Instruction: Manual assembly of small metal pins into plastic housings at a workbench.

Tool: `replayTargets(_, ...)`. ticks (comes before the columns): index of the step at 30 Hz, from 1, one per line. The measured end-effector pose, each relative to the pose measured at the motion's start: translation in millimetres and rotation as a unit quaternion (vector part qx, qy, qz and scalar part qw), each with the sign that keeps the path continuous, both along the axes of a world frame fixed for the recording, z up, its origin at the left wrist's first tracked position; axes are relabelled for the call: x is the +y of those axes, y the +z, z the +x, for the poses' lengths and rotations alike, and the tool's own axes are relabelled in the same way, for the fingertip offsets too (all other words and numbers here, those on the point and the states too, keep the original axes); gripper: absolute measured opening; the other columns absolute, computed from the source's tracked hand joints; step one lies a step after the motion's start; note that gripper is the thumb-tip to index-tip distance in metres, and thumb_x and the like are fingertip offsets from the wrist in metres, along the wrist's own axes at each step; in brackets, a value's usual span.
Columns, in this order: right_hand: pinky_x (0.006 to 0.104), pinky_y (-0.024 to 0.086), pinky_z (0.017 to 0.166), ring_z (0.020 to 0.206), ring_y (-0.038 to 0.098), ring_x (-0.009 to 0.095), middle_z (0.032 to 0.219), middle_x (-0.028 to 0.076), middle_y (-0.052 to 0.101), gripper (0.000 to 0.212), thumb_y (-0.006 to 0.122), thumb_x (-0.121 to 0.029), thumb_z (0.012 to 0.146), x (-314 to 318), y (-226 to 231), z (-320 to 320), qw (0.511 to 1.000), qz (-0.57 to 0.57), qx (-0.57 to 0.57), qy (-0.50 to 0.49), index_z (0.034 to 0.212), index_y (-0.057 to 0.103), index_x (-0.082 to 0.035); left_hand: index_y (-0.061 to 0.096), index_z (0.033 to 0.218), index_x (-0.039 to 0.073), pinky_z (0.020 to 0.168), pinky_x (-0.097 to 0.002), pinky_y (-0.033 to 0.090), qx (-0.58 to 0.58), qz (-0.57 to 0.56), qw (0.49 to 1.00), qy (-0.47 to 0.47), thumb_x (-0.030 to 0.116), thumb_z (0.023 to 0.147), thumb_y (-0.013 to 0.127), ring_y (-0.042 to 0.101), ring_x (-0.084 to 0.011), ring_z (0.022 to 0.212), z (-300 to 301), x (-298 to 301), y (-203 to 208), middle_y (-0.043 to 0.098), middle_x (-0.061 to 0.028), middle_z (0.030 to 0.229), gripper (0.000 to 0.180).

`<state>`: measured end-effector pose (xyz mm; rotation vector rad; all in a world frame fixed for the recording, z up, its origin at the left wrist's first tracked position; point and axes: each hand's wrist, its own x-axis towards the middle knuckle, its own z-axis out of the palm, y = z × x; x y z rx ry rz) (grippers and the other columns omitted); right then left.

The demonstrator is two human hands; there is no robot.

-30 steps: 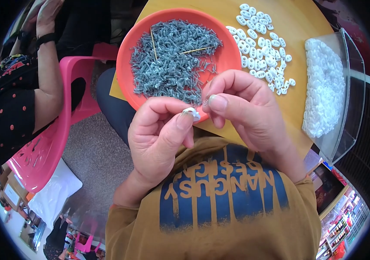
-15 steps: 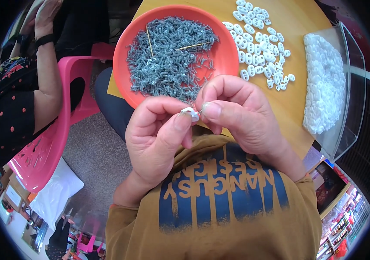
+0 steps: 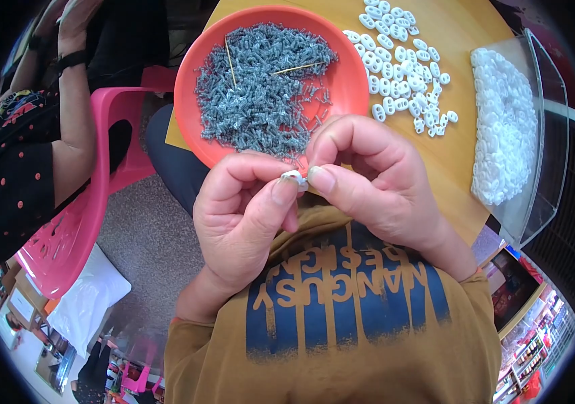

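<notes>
A small white plastic piece (image 3: 295, 177) is pinched between the thumb and forefinger of my left hand (image 3: 243, 205). My right hand (image 3: 375, 178) has its thumb and forefinger pressed together against the right end of that piece. Whatever lies between these right fingertips is too small and covered to make out. Just beyond my hands is a round orange-red tray (image 3: 189, 81) with a heap of small grey metal springs (image 3: 260, 87) in it. White oval plastic pieces with two holes (image 3: 402, 71) lie scattered on the tabletop, right of the tray.
Two thin wooden sticks (image 3: 299, 69) rest on the springs. At the table's (image 3: 459, 155) right side, a clear plastic bin (image 3: 549, 168) holds many white pieces (image 3: 503, 128). Left stands a pink chair (image 3: 102, 128), beside another person's arm (image 3: 75, 121).
My right fingertips have moved slightly left, closer to the white piece, narrowing the gap between my hands. My left hand keeps its pinch.
</notes>
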<state>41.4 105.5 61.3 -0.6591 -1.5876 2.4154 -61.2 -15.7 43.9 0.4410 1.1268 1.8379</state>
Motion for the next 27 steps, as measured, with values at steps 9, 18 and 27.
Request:
replayTargets(9,0.0226,0.036,0.068,0.074,0.044,0.010,0.081,0.003,0.048,0.006,0.053,-0.003,0.080,0.4,-1.7,2.2,0.999,0.046,0.002,0.014,0.080,0.048,-0.002,0.050,0.089,-0.001,0.052,-0.0161,0.042,0.013,-0.005,1.000,-0.018,-0.002,0.082,0.052,0.050,-0.0054,0.058,-0.1,-1.8,2.6,0.054,-0.0071,0.082,0.007)
replayTargets(18,0.0212,0.040,0.055,0.060,0.048,0.007,0.067,0.002,0.050,0.003,0.055,-0.003,0.075,-2.1,-8.2,2.9,0.987,0.157,0.019,-0.025,0.074,0.052,-0.002,0.051,0.090,-0.001,0.051,-0.0149,0.041,0.067,-0.040,0.996,-0.033,-0.003,0.082,0.052,0.050,-0.0046,0.058,0.6,-3.2,1.2,0.053,-0.0059,0.081,0.008)
replayTargets(27,0.0231,0.038,0.073,0.078,0.046,0.010,0.080,0.003,0.051,0.006,0.054,-0.002,0.080,-0.8,-2.4,8.3,0.995,0.100,0.005,0.016,0.086,0.051,-0.002,0.051,0.090,-0.001,0.051,-0.0153,0.042,0.005,-0.013,0.999,-0.031,-0.001,0.083,0.052,0.051,-0.0051,0.058,2.9,-4.1,0.0,0.054,-0.0059,0.081,0.008)
